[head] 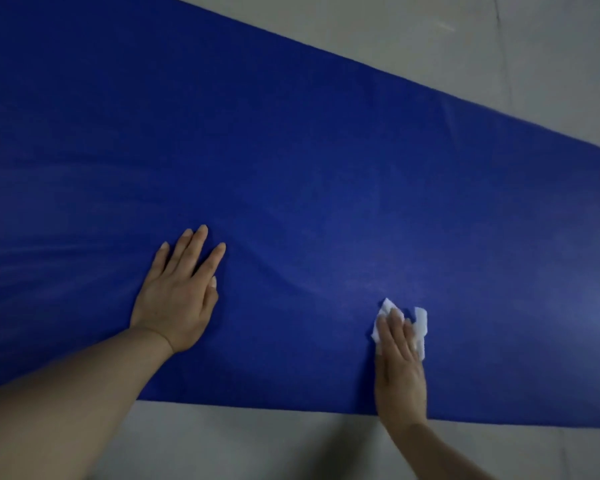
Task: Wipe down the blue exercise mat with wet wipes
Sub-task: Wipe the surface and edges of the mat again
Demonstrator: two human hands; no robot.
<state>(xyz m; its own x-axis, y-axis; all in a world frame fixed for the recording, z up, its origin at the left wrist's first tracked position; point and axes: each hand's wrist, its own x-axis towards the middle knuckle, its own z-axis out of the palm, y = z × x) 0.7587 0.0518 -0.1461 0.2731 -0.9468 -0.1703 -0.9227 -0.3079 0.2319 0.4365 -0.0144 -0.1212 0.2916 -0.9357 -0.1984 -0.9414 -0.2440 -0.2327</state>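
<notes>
A blue exercise mat (pixel 291 150) lies flat and fills most of the view, running from the left edge to the right edge. My left hand (pixel 179 292) rests flat on the mat with straight fingers, near its front edge. My right hand (pixel 399 362) presses a crumpled white wet wipe (pixel 420 322) onto the mat with flat fingers. The wipe sticks out past my fingertips and on both sides of them. A soft ripple in the mat runs between my two hands.
Pale grey floor (pixel 257 445) shows along the mat's front edge and again beyond its far edge at the upper right (pixel 465 39). A thin seam crosses the far floor.
</notes>
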